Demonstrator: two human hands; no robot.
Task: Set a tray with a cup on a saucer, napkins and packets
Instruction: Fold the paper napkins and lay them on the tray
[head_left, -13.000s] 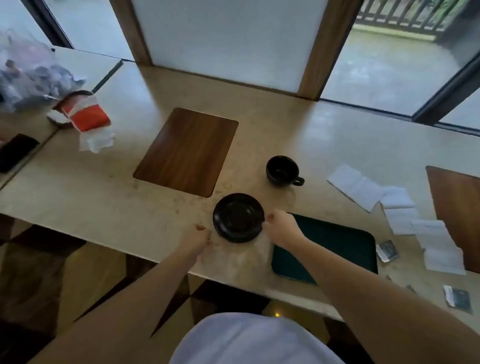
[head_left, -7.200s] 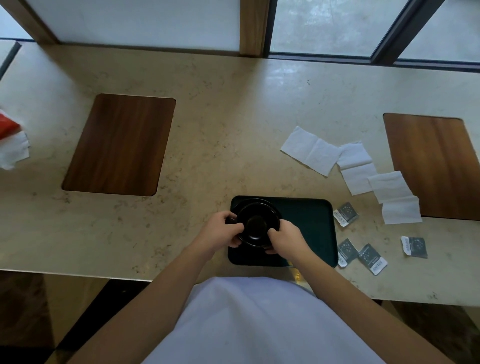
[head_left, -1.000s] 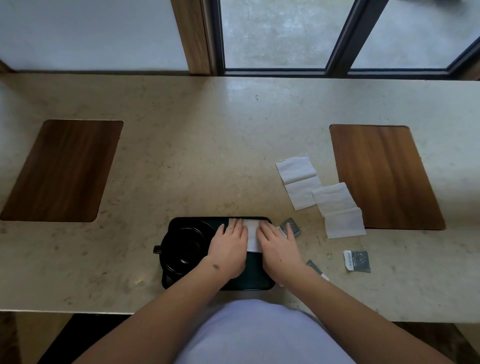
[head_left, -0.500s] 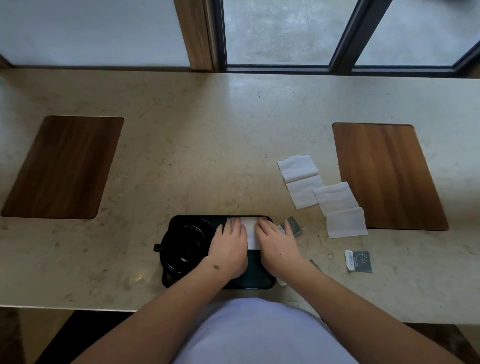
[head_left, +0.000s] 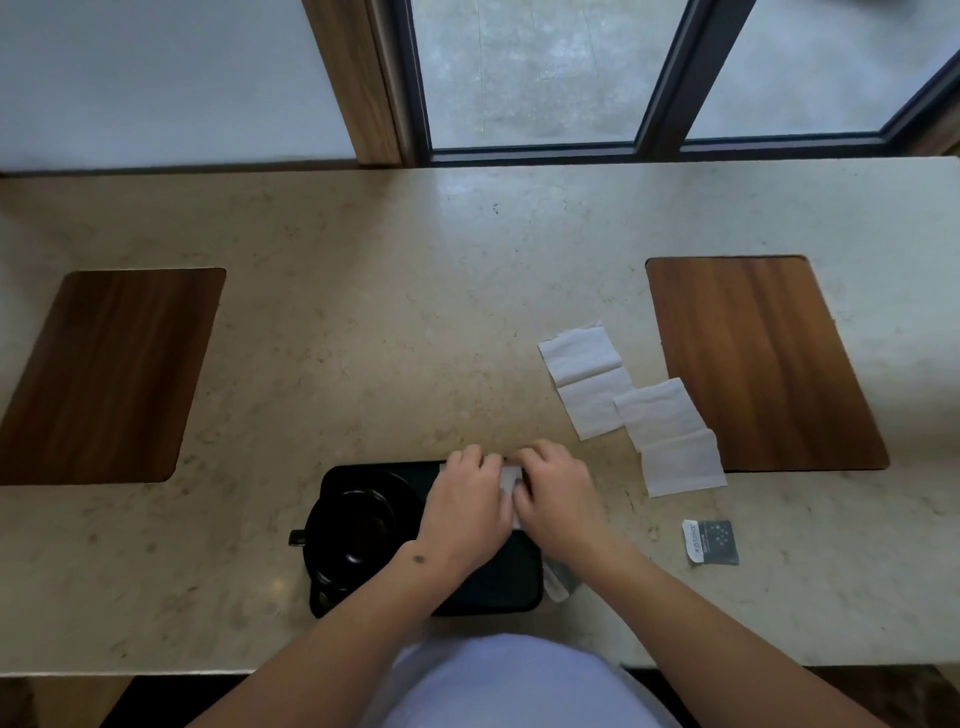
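Note:
A dark tray (head_left: 498, 587) lies at the counter's near edge. On its left part a black cup (head_left: 358, 535) stands on a black saucer (head_left: 319, 571). My left hand (head_left: 470, 512) and my right hand (head_left: 556, 496) lie side by side over the tray's right part, fingers curled on a white napkin (head_left: 510, 480) that shows only as a strip between them. Two more white napkins (head_left: 587, 382) (head_left: 670, 439) lie unfolded on the counter to the right. One dark packet (head_left: 711, 543) rests further right; another packet (head_left: 558, 577) peeks out under my right forearm.
Two inlaid wooden panels are set in the beige stone counter (head_left: 389, 338), one at the left (head_left: 104, 374) and one at the right (head_left: 758, 364). A window frame (head_left: 415, 83) runs along the far edge.
My fingers, flat on the napkin before, have curled and drawn together toward the tray's far edge, covering more of the napkin. The view has shifted slightly.

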